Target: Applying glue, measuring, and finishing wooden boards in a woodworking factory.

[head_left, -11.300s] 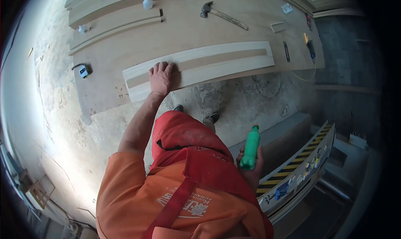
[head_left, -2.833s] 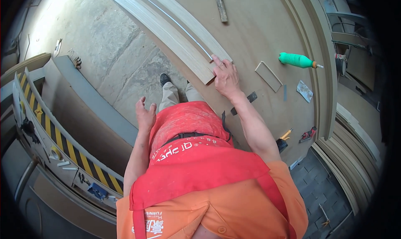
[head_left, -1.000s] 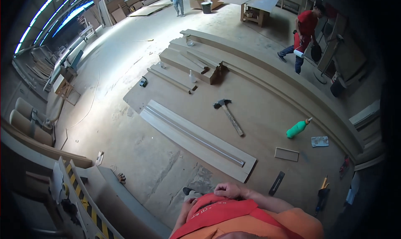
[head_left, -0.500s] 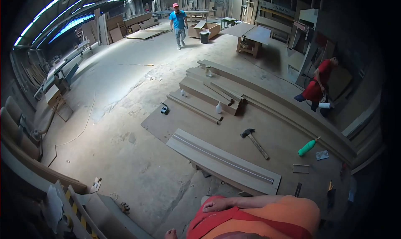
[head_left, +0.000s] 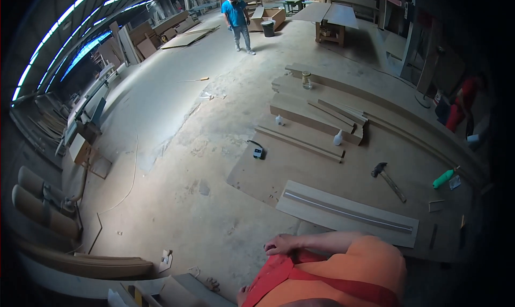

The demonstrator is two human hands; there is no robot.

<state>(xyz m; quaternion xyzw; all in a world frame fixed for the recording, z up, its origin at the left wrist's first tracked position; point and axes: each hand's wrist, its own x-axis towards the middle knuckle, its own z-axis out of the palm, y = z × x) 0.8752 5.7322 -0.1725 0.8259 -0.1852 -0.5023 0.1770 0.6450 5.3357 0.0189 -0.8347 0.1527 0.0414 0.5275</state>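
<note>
My right hand (head_left: 280, 245) rests at the front of my red apron (head_left: 273, 272), its fingers curled in; whatever they may hold is hidden. At the lower edge my left hand (head_left: 244, 292) shows only in part beside the apron, its fingers mostly out of sight. Nearest to my right hand lies a long pale board (head_left: 348, 213) with a thin light strip along its length. Beyond that board are a claw hammer (head_left: 388, 181) with a wooden handle, a black tape measure (head_left: 258, 152) and a white squeeze bottle (head_left: 338, 138).
Long boards (head_left: 316, 114) and a glass jar (head_left: 306, 80) lie farther off on a brown sheet. A green bottle (head_left: 443, 178) lies at the right. A person in blue (head_left: 236, 17) stands far ahead; another in red (head_left: 462, 103) is at the right edge. Stacked curved panels (head_left: 86, 267) are lower left.
The view has turned left and down, so the boards and tools sit farther right. My right hand's fingers look more curled. The person in blue has shifted stance; the person in red is bent lower.
</note>
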